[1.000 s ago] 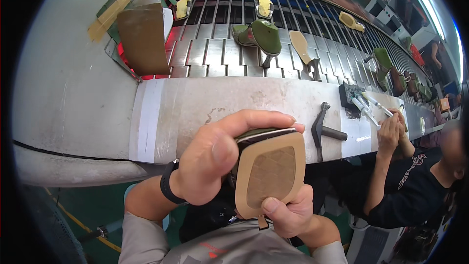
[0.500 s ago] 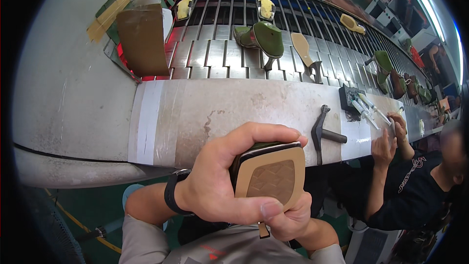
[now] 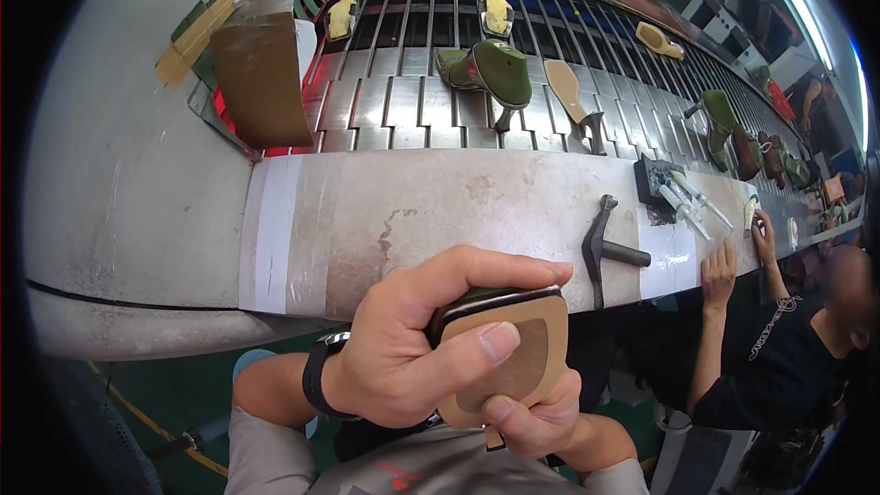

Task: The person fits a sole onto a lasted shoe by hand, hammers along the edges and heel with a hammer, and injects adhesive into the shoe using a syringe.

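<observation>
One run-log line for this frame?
left hand: grips shoe, sole up | right hand: supports shoe from below | hammer: on bench

One tan-soled shoe [image 3: 504,348] sits between two hands, the left hand [image 3: 403,357] and the right hand [image 3: 536,422]. One hammer [image 3: 605,243] lies on the bench. On the slatted conveyor: two green shoe lasts [image 3: 490,69] [image 3: 720,115], two tan soles [image 3: 568,92] [image 3: 660,37] and two yellow pieces [image 3: 341,14] [image 3: 496,9]. One brown board [image 3: 261,78] leans at left. One co-worker [image 3: 779,348] sits at right
</observation>
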`<state>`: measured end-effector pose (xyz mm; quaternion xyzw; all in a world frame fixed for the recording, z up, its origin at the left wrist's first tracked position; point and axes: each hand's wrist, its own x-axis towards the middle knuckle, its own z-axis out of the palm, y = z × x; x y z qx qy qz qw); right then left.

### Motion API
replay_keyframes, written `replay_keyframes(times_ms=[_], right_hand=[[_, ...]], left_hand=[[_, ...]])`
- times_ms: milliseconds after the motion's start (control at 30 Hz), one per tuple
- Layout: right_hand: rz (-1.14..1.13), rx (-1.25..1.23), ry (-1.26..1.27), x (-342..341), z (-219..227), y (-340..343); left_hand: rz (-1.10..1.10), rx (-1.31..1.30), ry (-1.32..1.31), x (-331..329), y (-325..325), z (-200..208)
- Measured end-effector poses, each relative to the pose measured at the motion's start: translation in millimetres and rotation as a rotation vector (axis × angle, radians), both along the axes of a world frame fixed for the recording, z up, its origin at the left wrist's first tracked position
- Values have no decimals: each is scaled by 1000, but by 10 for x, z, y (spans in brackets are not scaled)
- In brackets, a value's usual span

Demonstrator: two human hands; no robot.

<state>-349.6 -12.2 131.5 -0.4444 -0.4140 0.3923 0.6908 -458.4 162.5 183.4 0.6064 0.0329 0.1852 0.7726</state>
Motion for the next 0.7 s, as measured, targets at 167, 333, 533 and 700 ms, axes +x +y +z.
replay_keyframes(times_ms=[167,333,533,700], right_hand=[[-20,22,-13,-3,-22,-35],[-11,27,1,-12,-34,-48],[70,-2,-12,17,-76,-157],[-20,44,-17,-11,-23,-73]], left_hand=[[1,1,14,3,-32,53],[10,8,28,-8,-59,72],[23,-13,27,-6,-107,103],[54,-76,32,-16,-161,129]])
